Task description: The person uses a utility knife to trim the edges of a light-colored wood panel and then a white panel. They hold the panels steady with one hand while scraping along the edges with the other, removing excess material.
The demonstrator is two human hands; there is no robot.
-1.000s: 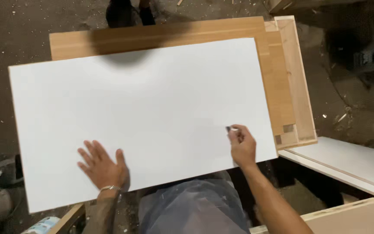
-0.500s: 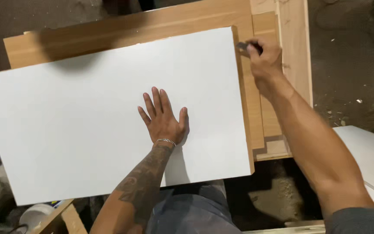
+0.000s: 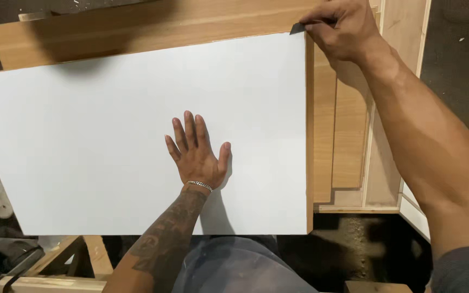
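Far left, down by the floor, a dark power tool with a cable [image 3: 12, 263] sits beside a wooden trestle leg [image 3: 90, 255]. Now the big white panel [image 3: 109, 135]: it lies flat across the wooden boards [image 3: 153, 27] beneath it, covering most of them, its far right corner up near the top of the view. Your left hand [image 3: 196, 154] is spread flat on the panel's face, palm down, fingers open, gripping nothing, just pressing, a chain bracelet [image 3: 198, 185] at the wrist. That sheet looks stiff and smooth-faced, likely slick under a palm and awkward by its breadth more than its weight; I'd judge the edges the place to take it, both hands well apart. Moving right, the panel's right edge [image 3: 309, 135] shows a thin tan band. At the top corner your right hand [image 3: 343, 27] is closed around a small dark tool [image 3: 298, 27], its tip touching the corner. Further right, stacked wooden frame pieces [image 3: 348, 135].
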